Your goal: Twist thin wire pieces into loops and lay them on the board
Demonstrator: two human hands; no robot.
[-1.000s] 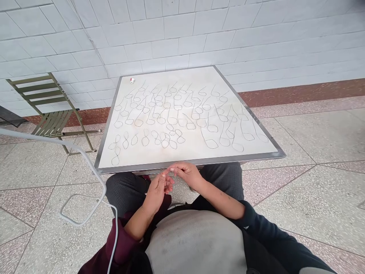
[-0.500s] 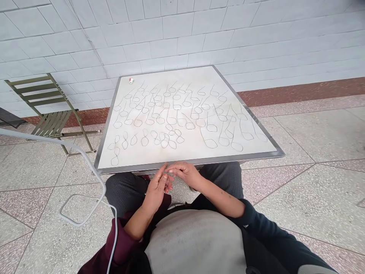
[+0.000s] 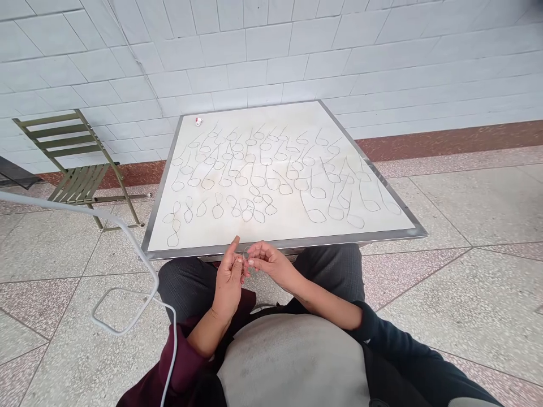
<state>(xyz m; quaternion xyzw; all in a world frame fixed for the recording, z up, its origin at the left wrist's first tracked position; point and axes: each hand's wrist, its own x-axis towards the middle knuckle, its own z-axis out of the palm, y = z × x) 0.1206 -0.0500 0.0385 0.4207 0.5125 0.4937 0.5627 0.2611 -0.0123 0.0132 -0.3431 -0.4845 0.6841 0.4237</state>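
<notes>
My left hand (image 3: 229, 282) and my right hand (image 3: 272, 264) meet just off the near edge of the table, above my lap. A thin wire loop (image 3: 245, 252) runs between them. The left thumb and fingers pinch it while the left index finger points up. My right fingertips close on its other side. Part of the wire is hidden by the fingers. Beyond them on the white tabletop (image 3: 280, 229) lie several wire loops with long straight tails (image 3: 316, 215). Several wires bent into figure-eights (image 3: 218, 210) lie at the near left, some overlapping.
A small red and white object (image 3: 198, 121) sits at the table's far left corner. A green slatted folding chair (image 3: 80, 181) stands to the left on the tiled floor. A bent grey-white tube (image 3: 123, 226) crosses the left foreground. Behind the table is a tiled wall (image 3: 305, 39).
My hands have drawn slightly apart, and the left has shifted left with its index finger raised. More of the wire loop shows between them. The camera view has shifted a little.
</notes>
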